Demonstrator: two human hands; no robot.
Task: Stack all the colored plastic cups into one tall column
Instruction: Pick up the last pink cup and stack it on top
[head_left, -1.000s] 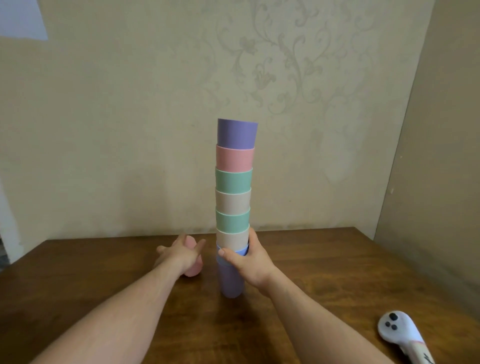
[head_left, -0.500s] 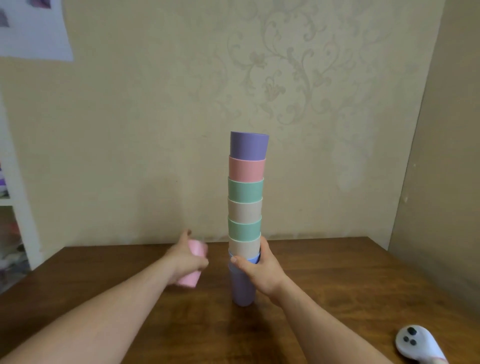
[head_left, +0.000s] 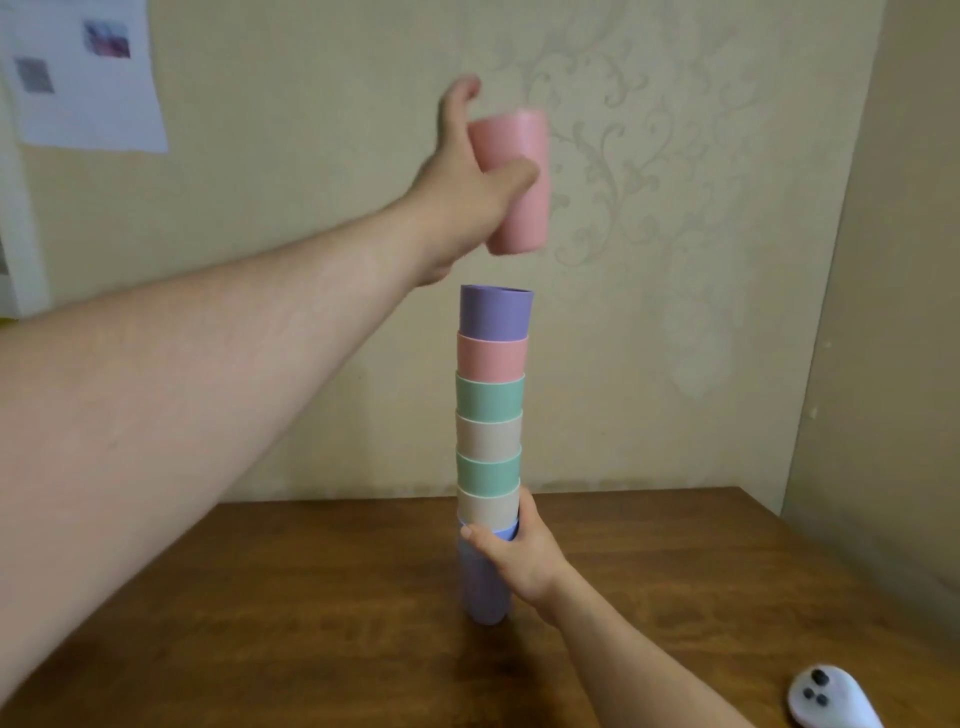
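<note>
A tall column of nested cups (head_left: 491, 431) stands upright on the wooden table (head_left: 311, 597). From the top it shows purple, pink, green, beige, green and beige cups, with a light purple cup at the bottom. My right hand (head_left: 519, 556) grips the column near its base. My left hand (head_left: 467, 192) holds a loose pink cup (head_left: 517, 179) upright in the air, a little above the column's purple top cup and apart from it. The pink cup is slightly blurred.
A white controller (head_left: 831, 701) lies at the table's front right corner. Walls close in behind and to the right of the table. Paper sheets (head_left: 85, 73) hang on the wall at upper left.
My left hand has lifted the pink cup from the table beside the column to above its top. My right hand has stayed on the column's base. The view has tilted upward.
</note>
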